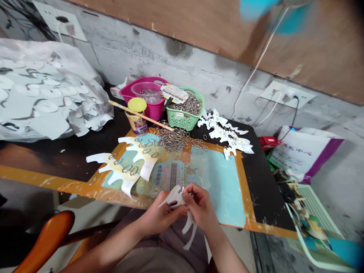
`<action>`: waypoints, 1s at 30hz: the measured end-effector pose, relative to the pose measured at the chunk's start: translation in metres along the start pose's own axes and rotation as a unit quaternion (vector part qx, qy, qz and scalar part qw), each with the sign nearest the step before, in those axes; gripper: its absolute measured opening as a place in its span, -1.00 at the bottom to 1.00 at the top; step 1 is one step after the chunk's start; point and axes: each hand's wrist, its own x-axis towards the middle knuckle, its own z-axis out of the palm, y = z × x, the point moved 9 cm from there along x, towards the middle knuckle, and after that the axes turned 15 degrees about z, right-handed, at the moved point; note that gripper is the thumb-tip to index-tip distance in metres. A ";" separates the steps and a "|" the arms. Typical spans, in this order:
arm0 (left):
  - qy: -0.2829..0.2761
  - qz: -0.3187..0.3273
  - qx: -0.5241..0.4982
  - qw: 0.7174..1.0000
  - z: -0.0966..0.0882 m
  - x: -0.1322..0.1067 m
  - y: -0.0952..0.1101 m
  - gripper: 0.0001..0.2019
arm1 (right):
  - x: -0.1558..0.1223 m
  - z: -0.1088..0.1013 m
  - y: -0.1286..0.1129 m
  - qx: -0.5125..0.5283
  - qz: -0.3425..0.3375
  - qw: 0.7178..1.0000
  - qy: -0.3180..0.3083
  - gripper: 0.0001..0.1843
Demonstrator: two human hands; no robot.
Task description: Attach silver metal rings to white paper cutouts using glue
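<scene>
Just over the table's front edge, my left hand (160,216) is closed on a white cut-out piece (174,197), and a strip of it hangs below my hands. My right hand (200,206) pinches its upper edge, where a small metal ring (182,187) shows in part. Beyond my hands, a pile of metal rings (173,140) lies on the table. To the left lie two white jagged cut-outs, a nearer one (113,168) and a farther one (142,155), with yellowish smears and several rings on them.
A jar (138,123) with a stick (142,115) across it stands near a pink basket (156,110) and a green basket (184,117) of rings. More cut-outs (227,132) lie at the right. A plastic bag of white pieces (42,94) fills the left; a crate (321,212) stands right.
</scene>
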 end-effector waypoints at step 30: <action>0.104 -0.081 -0.278 0.951 0.004 -0.007 -0.037 -0.40 | -0.010 -0.012 -0.002 -0.080 0.011 0.993 -0.088 -0.51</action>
